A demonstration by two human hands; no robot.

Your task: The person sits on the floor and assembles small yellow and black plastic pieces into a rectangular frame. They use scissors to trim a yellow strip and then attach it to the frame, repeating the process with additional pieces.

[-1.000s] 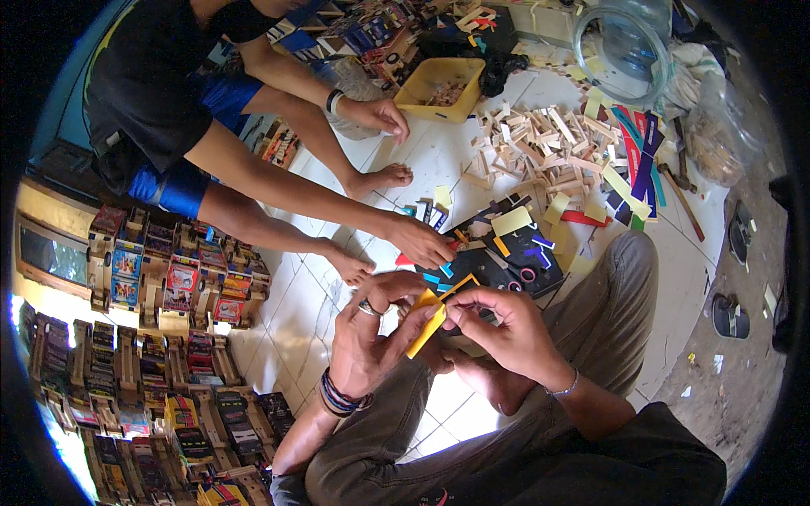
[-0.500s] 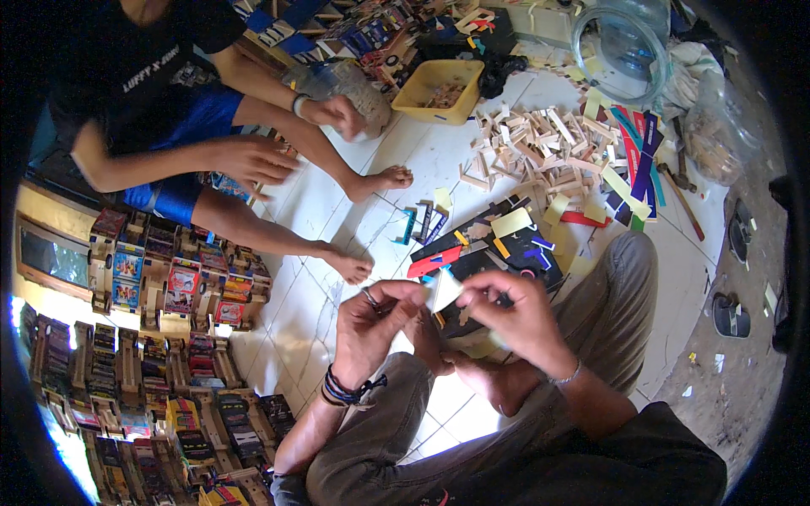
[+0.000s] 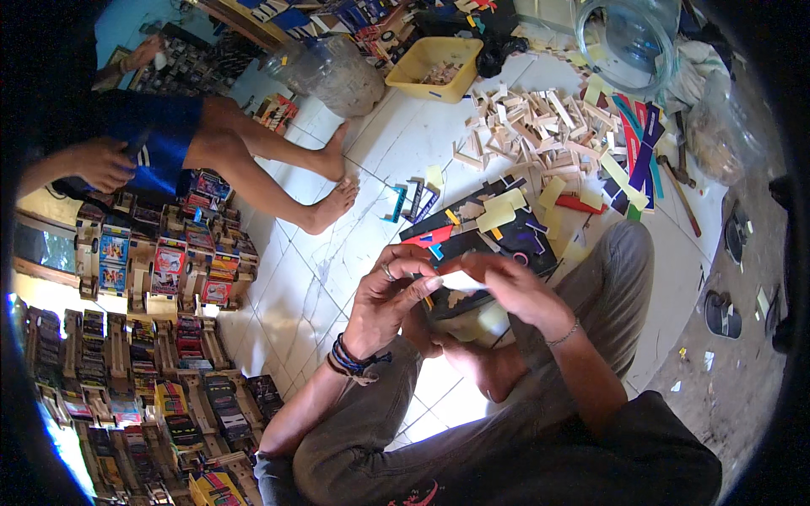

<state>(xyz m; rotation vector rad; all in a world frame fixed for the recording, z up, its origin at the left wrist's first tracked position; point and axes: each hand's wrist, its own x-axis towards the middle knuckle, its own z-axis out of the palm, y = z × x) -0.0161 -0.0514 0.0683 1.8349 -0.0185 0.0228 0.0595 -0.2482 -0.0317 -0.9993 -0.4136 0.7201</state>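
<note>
Both hands meet just below the black board (image 3: 498,232) on the floor: left hand (image 3: 390,295) and right hand (image 3: 515,291) pinch one small pale piece (image 3: 460,281) between their fingertips.

White tiled floor (image 3: 371,160), sunlit patches; bare ground, perhaps concrete, right.

White tiled floor (image 3: 295,278), pale wooden blocks (image 3: 531,126), a yellow tray (image 3: 434,63), a black board (image 3: 481,240) scattered with yellow, red and blue strips, grey trousers (image 3: 591,278).
</note>
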